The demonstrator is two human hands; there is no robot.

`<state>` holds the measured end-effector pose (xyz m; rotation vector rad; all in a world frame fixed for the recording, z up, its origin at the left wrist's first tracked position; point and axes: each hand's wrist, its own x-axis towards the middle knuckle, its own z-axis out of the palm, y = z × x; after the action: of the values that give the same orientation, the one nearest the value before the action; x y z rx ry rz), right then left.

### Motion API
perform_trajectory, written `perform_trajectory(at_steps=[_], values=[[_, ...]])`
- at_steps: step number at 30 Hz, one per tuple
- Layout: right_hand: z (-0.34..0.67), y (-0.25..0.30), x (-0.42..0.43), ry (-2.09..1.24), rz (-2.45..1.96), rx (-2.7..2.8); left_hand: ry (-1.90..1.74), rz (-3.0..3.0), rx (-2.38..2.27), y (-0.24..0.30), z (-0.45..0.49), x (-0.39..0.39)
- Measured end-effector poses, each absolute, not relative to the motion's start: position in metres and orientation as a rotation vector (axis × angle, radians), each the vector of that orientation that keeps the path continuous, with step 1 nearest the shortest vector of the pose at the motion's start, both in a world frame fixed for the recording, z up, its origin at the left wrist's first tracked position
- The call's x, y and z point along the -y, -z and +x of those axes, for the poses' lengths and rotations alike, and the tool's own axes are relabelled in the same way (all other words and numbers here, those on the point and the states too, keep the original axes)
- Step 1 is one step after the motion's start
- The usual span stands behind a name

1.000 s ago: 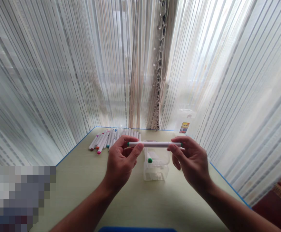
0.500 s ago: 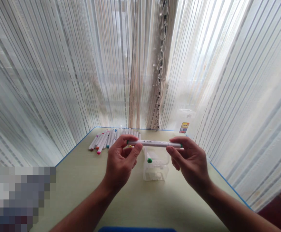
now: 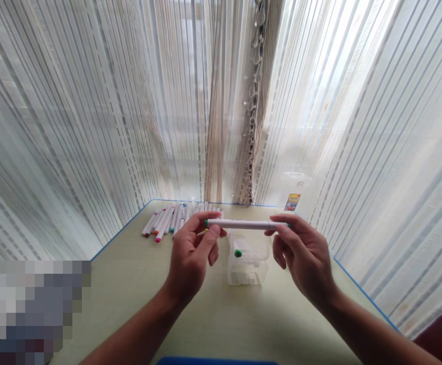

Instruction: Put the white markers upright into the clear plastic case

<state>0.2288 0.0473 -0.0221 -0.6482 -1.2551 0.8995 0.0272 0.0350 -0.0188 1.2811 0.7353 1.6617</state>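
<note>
I hold a white marker [image 3: 244,224] with green end caps level in front of me. My left hand [image 3: 194,256] pinches its left end between thumb and fingers. Its right end sits in the fingertips of my right hand [image 3: 304,253]. Just below the marker stands a clear plastic box [image 3: 248,263] with one green-capped marker [image 3: 236,251] upright inside it. A row of several white markers [image 3: 168,220] with coloured caps lies on the table at the back left.
The pale green table [image 3: 213,314] has blue edges and sheer striped curtains close around three sides. A small yellow and red label [image 3: 292,202] leans at the back right. A blue object [image 3: 213,361] shows at the near edge.
The marker and both hands have shifted slightly right and up, and the marker has been turned a little in my fingers. My grip on both ends stays the same.
</note>
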Motion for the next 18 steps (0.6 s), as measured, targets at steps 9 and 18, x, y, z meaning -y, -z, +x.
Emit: perform_trajectory(at_steps=[9, 18], values=[[0.2255, 0.0158, -0.0418, -0.765, -0.702, 1.333, -1.596, 1.31, -0.814, 0.0192, 0.0271, -0.0361], [0.2246, 0.0162, -0.0443, -0.849, -0.679, 1.308, -1.585, 1.36, -0.844, 0.0197, 0.0257, -0.0346]])
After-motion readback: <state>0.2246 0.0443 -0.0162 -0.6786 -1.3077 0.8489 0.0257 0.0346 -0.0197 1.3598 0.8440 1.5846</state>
